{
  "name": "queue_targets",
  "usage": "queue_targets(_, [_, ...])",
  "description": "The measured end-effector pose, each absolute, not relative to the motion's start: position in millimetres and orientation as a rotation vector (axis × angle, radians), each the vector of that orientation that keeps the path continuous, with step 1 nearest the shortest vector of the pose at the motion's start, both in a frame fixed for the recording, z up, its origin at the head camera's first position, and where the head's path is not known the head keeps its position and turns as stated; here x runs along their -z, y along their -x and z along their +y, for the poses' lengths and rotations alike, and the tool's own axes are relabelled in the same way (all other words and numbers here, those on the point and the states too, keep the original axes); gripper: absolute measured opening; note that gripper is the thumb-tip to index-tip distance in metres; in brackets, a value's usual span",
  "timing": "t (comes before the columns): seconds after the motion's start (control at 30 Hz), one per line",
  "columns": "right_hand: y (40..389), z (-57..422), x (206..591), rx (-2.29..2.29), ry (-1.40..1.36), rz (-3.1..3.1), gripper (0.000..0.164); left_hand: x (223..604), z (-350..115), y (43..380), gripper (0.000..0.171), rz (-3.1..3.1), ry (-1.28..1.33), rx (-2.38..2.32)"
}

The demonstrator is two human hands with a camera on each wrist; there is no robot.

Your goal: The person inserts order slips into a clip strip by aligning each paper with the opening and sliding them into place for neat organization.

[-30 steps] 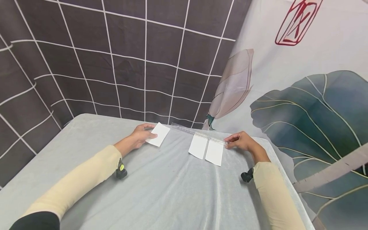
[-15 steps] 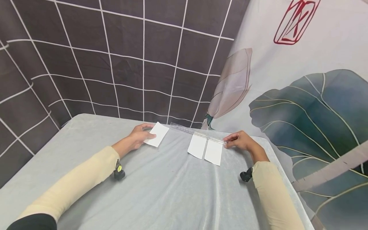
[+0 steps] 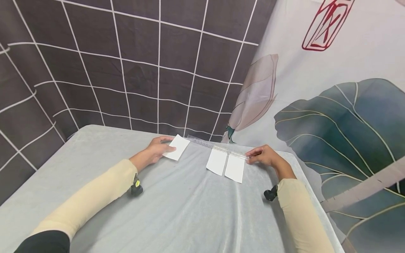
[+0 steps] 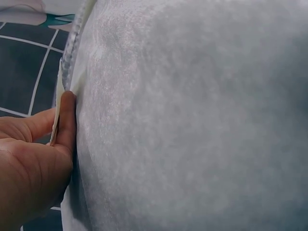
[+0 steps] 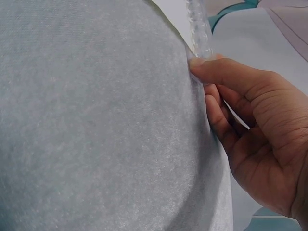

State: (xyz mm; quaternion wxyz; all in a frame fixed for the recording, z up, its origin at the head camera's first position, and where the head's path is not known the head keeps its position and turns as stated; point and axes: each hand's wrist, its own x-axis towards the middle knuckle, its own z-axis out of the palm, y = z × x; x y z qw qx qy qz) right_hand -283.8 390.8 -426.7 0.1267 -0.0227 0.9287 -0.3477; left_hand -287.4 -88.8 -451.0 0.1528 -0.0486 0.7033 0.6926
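My left hand [image 3: 155,149] pinches a small white card [image 3: 179,147] between thumb and fingers, tilted over the back of the table. The left wrist view shows that card [image 4: 58,103] nearly edge-on. Farther right, a clear plastic ruler [image 3: 202,142] with fine markings slants along the table's back edge. My right hand [image 3: 268,156] pinches its right end with thumb and fingertips. Two more white cards, a left one [image 3: 216,161] and a right one [image 3: 235,169], lie side by side with their top edges at the ruler. A narrow gap separates them.
Light grey cloth [image 3: 190,211] with soft folds covers the table. A dark curtain with white grid lines [image 3: 142,77] hangs behind it, and a white curtain with leaf prints [image 3: 341,123] hangs at the right.
My left hand shifts a little to the left, then back to the right with its card, now nearer the ruler's left end. The right hand, the ruler and the two lying cards stay put.
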Motion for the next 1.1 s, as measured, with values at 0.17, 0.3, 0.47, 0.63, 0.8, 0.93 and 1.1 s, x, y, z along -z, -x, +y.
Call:
queue_targets(0.17, [282, 390, 427, 1.029, 0.076, 2.694, 0.039, 449, -85, 287, 0.068, 2.012, 0.141, -1.991])
queue_targets(0.3, [283, 390, 427, 1.028, 0.076, 2.695, 0.039, 449, -82, 287, 0.067, 2.012, 0.141, -1.994])
queue_targets(0.47, [283, 390, 428, 1.021, 0.078, 2.700, 0.038, 449, -78, 287, 0.068, 2.027, 0.148, -1.981])
queue_targets(0.63, [283, 390, 428, 1.026, 0.076, 2.694, 0.039, 449, -76, 287, 0.068, 2.042, 0.160, -1.962])
queue_targets(0.8, [282, 390, 427, 1.026, 0.070, 2.691, 0.039, 452, -74, 288, 0.068, 2.027, 0.164, -1.981])
queue_targets(0.93, [283, 390, 426, 1.026, 0.055, 2.689, 0.037, 452, -72, 288, 0.068, 2.020, 0.157, -2.001])
queue_targets(1.1, [285, 391, 426, 1.021, 0.050, 2.688, 0.035, 451, -69, 289, 0.067, 1.991, 0.166, -2.041])
